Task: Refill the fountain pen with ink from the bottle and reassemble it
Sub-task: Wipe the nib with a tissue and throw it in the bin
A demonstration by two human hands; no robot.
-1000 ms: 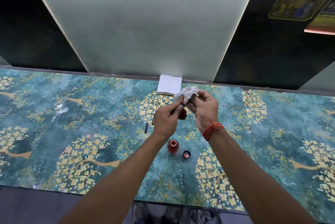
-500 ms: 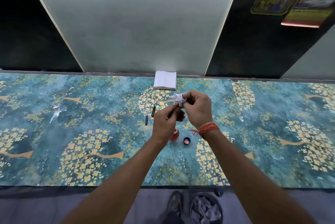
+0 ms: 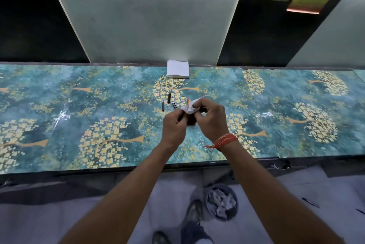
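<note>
Pen section, a thin dark piece pinched in the left hand (image 3: 173, 125), juts up toward one o'clock into a crumpled white tissue (image 3: 189, 107) that the right hand (image 3: 210, 120) grips and folds around its tip; a sliver of orange-red shows at the tissue's upper edge, though whether that is ink or part of the pen cannot be told. Both hands are closed on what they hold and meet above the middle of the table (image 3: 59, 105), which is covered in a teal sheet printed with yellow blossom trees. Judging from this, the step in hand is wiping stray ink off the filled section before reassembly. Just beyond the hands, at eleven o'clock from them, three loose dark pen parts (image 3: 169, 98) lie on the table, close together but apart from one another. The ink bottle is not visible; it may sit hidden beneath the hands. At twelve o'clock, against the far wall, rests a stack of white tissues (image 3: 177, 69). At six o'clock, on the floor by the person's shoes, stands a bin (image 3: 222, 202) holding used tissues. The next move likely calls for discarding the tissue, then picking up the barrel and threading it squarely onto the section without squeezing ink out.
</note>
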